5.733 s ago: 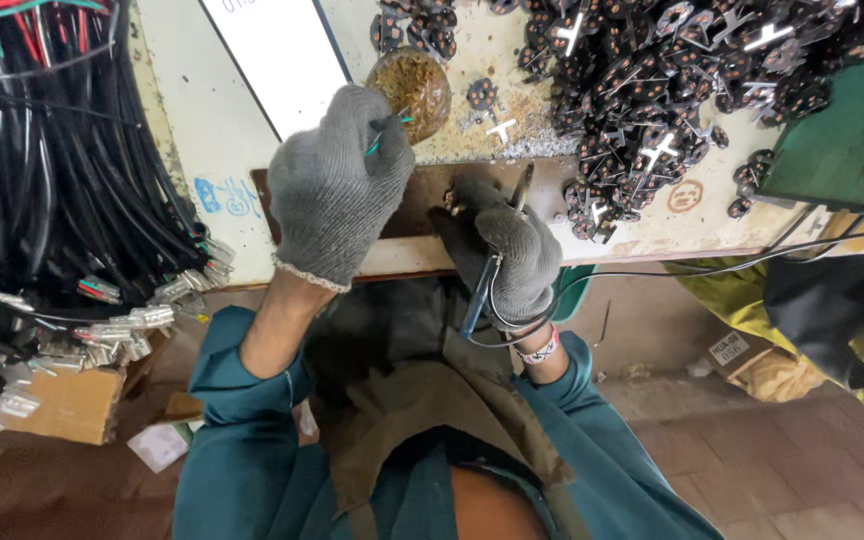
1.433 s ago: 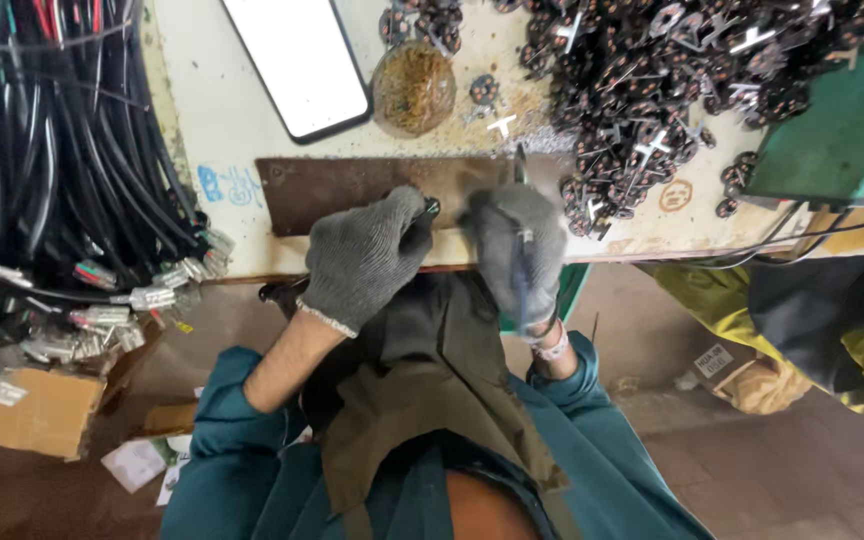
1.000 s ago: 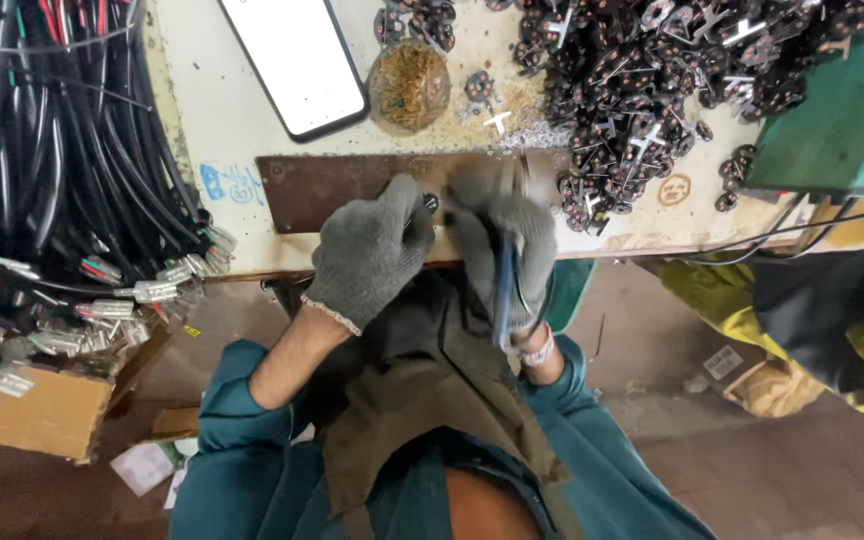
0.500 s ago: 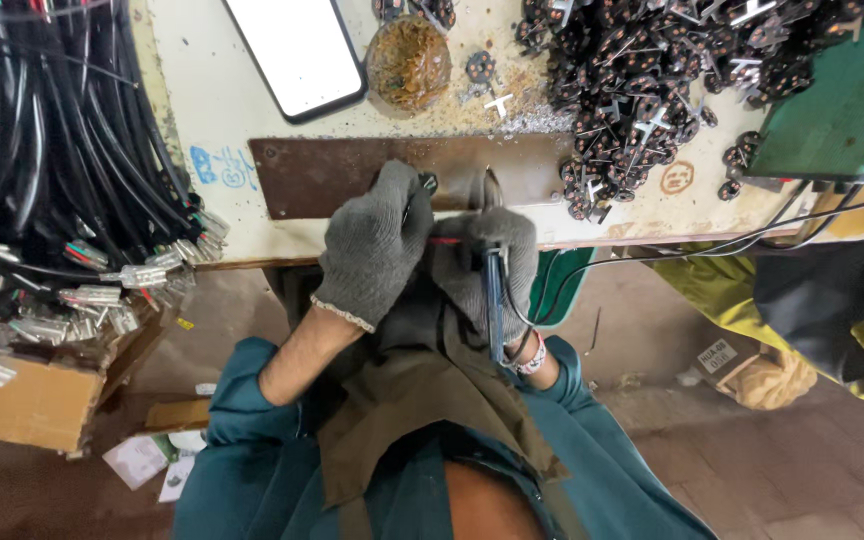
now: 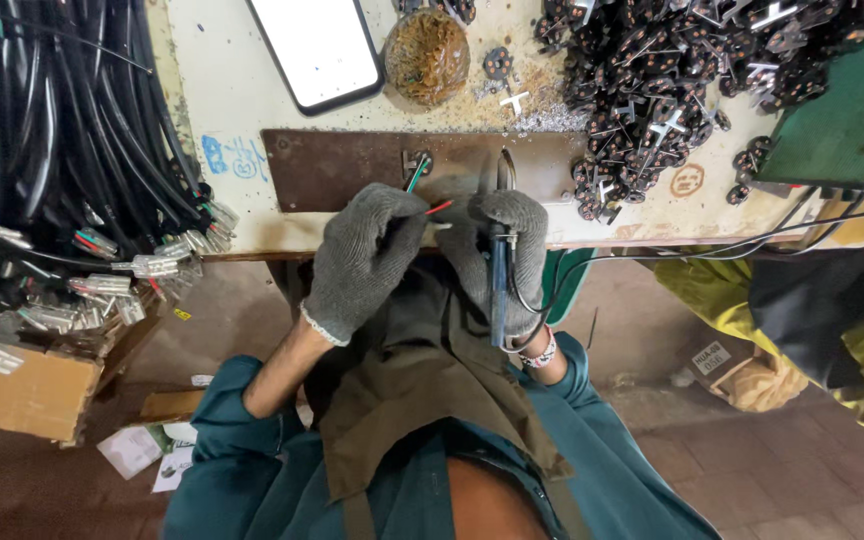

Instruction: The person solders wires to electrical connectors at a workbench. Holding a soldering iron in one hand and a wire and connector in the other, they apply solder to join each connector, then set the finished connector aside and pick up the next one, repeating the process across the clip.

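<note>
The left hand [image 5: 364, 255] pinches the thin red and green wires [image 5: 422, 195] over the brown plate [image 5: 342, 170] at the table [image 5: 222, 100] edge. The right hand [image 5: 507, 250] has its grip closed on blue-handled pliers [image 5: 499, 260] (tips forward), seemingly mid-trim; next, the tips must meet a wire end squarely.

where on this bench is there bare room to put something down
Bare cream benchtop between the black cable bundle and the phone; bare brown plate left of the hands. Crowded right of the jar, under the black parts pile.
</note>
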The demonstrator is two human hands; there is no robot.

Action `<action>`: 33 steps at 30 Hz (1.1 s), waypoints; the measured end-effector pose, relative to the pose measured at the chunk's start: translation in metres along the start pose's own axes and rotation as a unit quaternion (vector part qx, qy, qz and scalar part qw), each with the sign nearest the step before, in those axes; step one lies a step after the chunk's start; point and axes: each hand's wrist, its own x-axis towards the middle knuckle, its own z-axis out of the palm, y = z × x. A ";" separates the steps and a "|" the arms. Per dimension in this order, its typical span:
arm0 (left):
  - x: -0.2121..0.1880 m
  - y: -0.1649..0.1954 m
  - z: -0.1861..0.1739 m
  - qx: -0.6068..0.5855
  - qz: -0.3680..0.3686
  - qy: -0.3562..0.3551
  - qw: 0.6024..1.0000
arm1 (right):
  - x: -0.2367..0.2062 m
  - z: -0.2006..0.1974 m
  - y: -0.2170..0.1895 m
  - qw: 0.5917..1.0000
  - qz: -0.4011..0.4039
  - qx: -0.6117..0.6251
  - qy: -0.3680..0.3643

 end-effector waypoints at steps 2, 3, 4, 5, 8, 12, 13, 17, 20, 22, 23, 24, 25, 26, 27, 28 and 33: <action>0.000 -0.003 0.000 0.002 0.029 -0.013 0.999 | -0.002 0.000 0.005 0.999 0.041 0.008 -0.003; 0.001 -0.004 0.000 0.003 0.043 -0.020 0.999 | -0.004 0.001 0.008 0.993 0.095 0.063 0.016; 0.002 -0.004 0.000 0.002 0.043 -0.020 0.999 | -0.006 0.003 0.009 0.981 0.148 0.118 0.034; 0.003 -0.004 0.000 0.000 0.041 -0.020 0.999 | -0.008 0.005 0.011 0.987 0.123 0.095 0.043; 0.007 -0.003 0.001 -0.004 0.031 -0.015 0.999 | -0.012 0.007 0.012 0.992 0.089 0.071 0.049; 0.008 -0.002 0.002 0.073 0.075 -0.003 0.995 | -0.008 -0.007 0.013 0.972 0.160 0.170 0.002; 0.008 -0.002 0.001 0.084 0.069 -0.014 0.994 | -0.006 -0.011 0.012 0.965 0.177 0.193 -0.009; 0.008 0.000 -0.002 0.105 0.037 -0.054 0.992 | 0.008 -0.014 0.008 0.998 0.019 0.031 -0.060; 0.011 0.002 -0.001 0.072 0.019 -0.034 0.997 | 0.015 -0.008 0.001 0.999 0.030 0.036 -0.012; 0.012 0.002 0.001 0.038 0.003 -0.019 0.999 | 0.017 -0.009 -0.002 0.979 0.121 0.163 -0.029; 0.011 0.001 0.001 0.020 -0.009 -0.016 1.000 | 0.017 -0.010 -0.003 0.997 0.055 0.023 -0.048; 0.010 -0.001 0.002 0.002 -0.021 -0.013 1.000 | 0.017 -0.011 -0.002 0.991 -0.013 -0.119 -0.065; 0.009 -0.003 0.002 -0.003 -0.017 -0.014 1.000 | 0.016 -0.012 -0.001 0.959 -0.079 -0.259 -0.081; 0.007 -0.006 0.003 -0.008 -0.015 -0.017 1.000 | 0.014 -0.011 0.001 0.995 0.006 -0.087 -0.049; 0.006 -0.009 0.003 -0.013 -0.014 -0.021 1.000 | 0.012 -0.009 0.003 0.992 0.093 0.089 -0.015; 0.005 -0.012 0.004 -0.018 -0.014 -0.021 1.000 | 0.009 -0.006 0.005 0.949 0.173 0.261 0.019; 0.012 0.004 0.007 -0.043 -0.049 -0.029 0.997 | -0.001 0.005 0.016 0.997 0.051 0.047 0.036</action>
